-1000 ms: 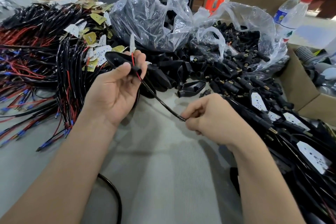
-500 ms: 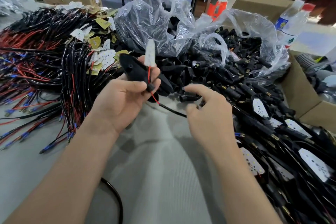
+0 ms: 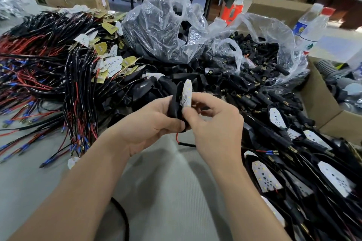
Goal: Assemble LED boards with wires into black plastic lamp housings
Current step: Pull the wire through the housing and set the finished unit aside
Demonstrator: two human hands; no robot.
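Now, you hold the small black plastic lamp housing (image 3: 174, 108) upright in your left hand (image 3: 148, 125), fingers and thumb curled round its lower body. It sits above the grey bench (image 3: 166, 182), just in front of the heap of loose black parts. Your right hand (image 3: 217, 129) pinches the white, pointed LED board (image 3: 187, 93) near its lower end. The board stands against the open face of the housing, touching it but, as far as you can judge, not seated flat. A thin red wire (image 3: 177, 136) loops out beneath your hands and meets a black sheathed cable (image 3: 187, 144), which runs off behind your right hand.

Both parts look very light, so weight is no trouble; the care lies in the grip. The housing is probably stiff moulded plastic with a smooth, slightly slick skin. Take it by the flanks, as you do, and leave the open face free. The board is thin and rigid, and is likely to crack or lose a solder joint if bent. Hold it by the edges rather than by the LED dots on its face, and press it home near those edges. The red wire is soft and fine, probably the weakest point, so draw any slack through by the black cable and not by the wire itself. Finished units (image 3: 276, 117) lie piled to your right, apart from the work.
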